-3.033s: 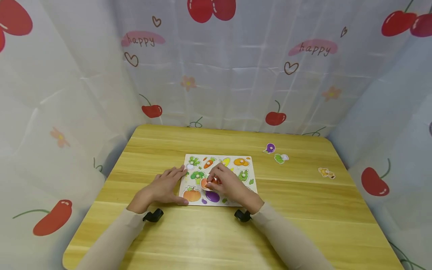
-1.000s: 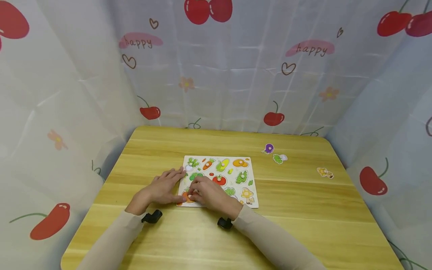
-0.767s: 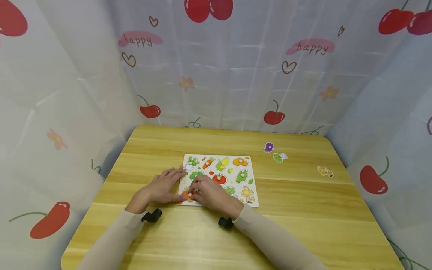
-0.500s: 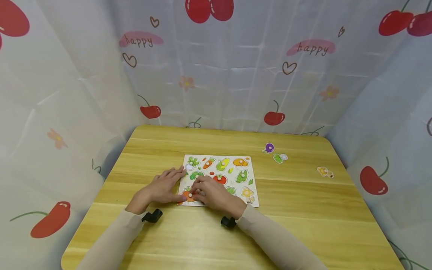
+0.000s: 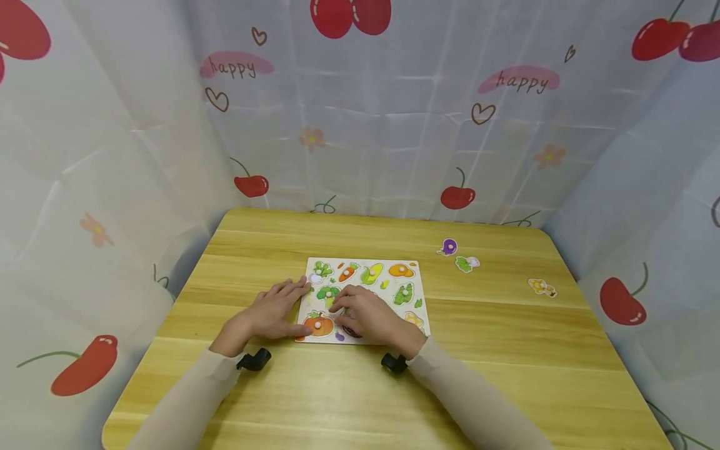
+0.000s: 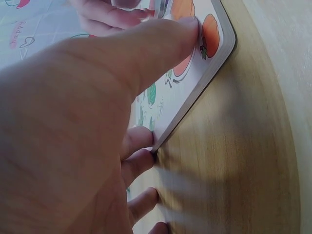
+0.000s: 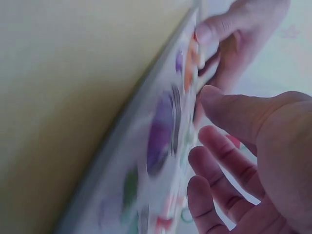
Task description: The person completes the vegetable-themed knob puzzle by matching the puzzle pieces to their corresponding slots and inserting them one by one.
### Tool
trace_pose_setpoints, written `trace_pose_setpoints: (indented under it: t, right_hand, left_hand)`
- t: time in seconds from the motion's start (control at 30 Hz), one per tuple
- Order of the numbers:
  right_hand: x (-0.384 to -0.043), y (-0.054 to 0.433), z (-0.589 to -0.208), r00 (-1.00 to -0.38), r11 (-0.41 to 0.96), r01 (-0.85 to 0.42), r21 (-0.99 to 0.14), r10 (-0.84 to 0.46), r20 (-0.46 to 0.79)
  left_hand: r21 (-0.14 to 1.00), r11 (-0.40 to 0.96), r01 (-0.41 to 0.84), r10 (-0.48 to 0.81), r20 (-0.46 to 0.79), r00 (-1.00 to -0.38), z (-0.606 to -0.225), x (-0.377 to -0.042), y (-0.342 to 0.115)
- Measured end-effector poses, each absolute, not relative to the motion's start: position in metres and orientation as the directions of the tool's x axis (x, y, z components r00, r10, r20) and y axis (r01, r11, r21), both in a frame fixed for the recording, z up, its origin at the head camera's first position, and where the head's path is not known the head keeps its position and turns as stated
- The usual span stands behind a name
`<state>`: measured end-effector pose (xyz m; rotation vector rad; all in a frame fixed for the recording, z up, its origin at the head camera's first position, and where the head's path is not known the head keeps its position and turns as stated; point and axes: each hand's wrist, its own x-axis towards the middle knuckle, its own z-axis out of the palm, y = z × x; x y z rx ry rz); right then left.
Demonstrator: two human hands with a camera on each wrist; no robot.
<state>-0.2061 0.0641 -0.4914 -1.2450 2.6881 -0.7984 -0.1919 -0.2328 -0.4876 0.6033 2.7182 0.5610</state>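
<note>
A vegetable knob puzzle board (image 5: pixel 307 302) lies flat on the table. My left hand (image 5: pixel 270 314) rests at its left edge, fingers spread and thumb on the lower left corner, touching the orange pumpkin piece (image 5: pixel 319 325). Above the lower middle of the board hovers my right hand (image 5: pixel 372 316), fingers loosely bent and apart with nothing between them. Beneath it, the purple eggplant shape (image 7: pixel 160 134) shows in the right wrist view. A broccoli piece (image 5: pixel 328 294) and carrot piece (image 5: pixel 347 272) sit in the board. The tomato is hidden by my right hand.
To the right of the board on the wooden table (image 5: pixel 484 350) lie a purple eggplant piece (image 5: pixel 449 247), a green and white vegetable piece (image 5: pixel 466 264) and a yellow mushroom piece (image 5: pixel 542 287). A printed curtain (image 5: pixel 371 150) encloses the back and sides.
My right hand carried the pumpkin piece from mid-board to the lower left corner and let it go there. It has since drawn back rightward. My left hand stays in place.
</note>
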Motion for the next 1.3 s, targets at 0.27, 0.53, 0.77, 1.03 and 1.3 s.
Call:
trace_pose_setpoints:
  t: [0.27, 0.53, 0.77, 1.03, 1.3]
  right_hand:
    - [-0.222, 0.089, -0.487, -0.722, 0.552, -0.658, -0.512, -0.656, 0.222]
    - [-0.235, 0.115, -0.487, -0.785, 0.597, -0.604, -0.527, -0.561, 0.264]
    - [-0.247, 0.138, -0.490, -0.813, 0.617, -0.572, -0.540, -0.514, 0.274]
    - [-0.266, 0.177, -0.492, -0.869, 0.653, -0.482, -0.584, -0.438, 0.228]
    - [-0.288, 0.218, -0.494, -0.892, 0.695, -0.451, -0.561, -0.376, 0.252]
  left_hand:
    - [0.438, 0.836, 0.330, 0.450, -0.205, -0.869, -0.488, -0.191, -0.232]
    - [0.437, 0.836, 0.333, 0.450, -0.198, -0.871, -0.488, -0.190, -0.232]
    - [0.439, 0.838, 0.322, 0.445, -0.211, -0.870, -0.489, -0.191, -0.233]
    - [0.450, 0.835, 0.316, 0.443, -0.210, -0.872, -0.490, -0.191, -0.233]
    - [0.449, 0.833, 0.325, 0.448, -0.201, -0.871, -0.490, -0.190, -0.232]
